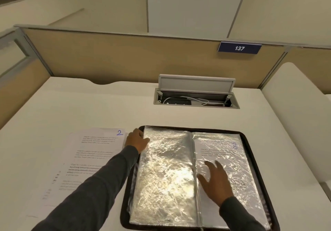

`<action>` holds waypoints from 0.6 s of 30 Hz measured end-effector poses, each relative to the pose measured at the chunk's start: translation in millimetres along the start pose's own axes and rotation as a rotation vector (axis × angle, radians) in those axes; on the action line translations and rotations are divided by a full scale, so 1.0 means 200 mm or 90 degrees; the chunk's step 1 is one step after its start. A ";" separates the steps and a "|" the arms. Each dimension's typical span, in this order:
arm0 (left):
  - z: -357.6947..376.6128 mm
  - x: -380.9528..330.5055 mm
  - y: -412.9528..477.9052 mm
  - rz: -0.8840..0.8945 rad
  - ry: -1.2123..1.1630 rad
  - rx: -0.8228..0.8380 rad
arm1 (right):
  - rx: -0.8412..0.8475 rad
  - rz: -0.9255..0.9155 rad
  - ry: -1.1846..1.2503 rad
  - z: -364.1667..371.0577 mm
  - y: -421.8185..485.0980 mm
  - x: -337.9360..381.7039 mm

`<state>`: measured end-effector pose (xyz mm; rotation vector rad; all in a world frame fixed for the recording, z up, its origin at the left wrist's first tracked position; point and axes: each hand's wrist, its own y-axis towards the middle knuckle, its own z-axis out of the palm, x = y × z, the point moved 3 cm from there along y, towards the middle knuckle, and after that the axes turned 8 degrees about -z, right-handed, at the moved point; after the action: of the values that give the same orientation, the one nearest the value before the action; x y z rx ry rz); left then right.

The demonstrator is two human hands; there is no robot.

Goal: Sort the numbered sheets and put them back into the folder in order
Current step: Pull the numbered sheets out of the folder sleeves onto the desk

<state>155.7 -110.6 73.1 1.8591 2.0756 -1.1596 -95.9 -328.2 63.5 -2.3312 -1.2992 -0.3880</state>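
A dark-edged folder (250, 160) lies open on the white desk, its clear plastic sleeves shining. The left sleeve page (166, 173) looks blank. In the right sleeve sits a printed sheet (231, 152) with a blue number at its top right, blurred by glare. My right hand (215, 180) lies flat with spread fingers on that right page near the spine. My left hand (137, 140) rests on the folder's upper left corner, fingers curled at the edge of the left sleeve. A loose stack of printed sheets (86, 159), the top one marked 2, lies left of the folder.
An open cable hatch (196, 96) with wires is set into the desk behind the folder. Beige partition walls (125, 58) close the desk at the back and sides, with a blue sign reading 137 (239, 48).
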 end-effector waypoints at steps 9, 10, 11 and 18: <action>0.39 -0.38 -0.25 0.234 0.083 0.051 | -0.020 0.199 -0.030 -0.10 -0.08 -0.52; 0.47 -0.42 -0.29 0.256 0.124 0.094 | -0.033 0.196 -0.017 -0.12 -0.07 -0.54; 0.55 -0.45 -0.34 0.274 0.161 0.130 | -0.048 0.196 -0.011 -0.15 -0.07 -0.56; 0.95 -0.55 -0.50 0.342 0.373 0.188 | -0.072 0.207 0.106 -0.29 0.04 -0.72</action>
<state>19.2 -307.8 47.8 2.9347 1.4665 -0.8807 -166.0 -467.5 48.1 -2.4879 -0.8218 -0.5440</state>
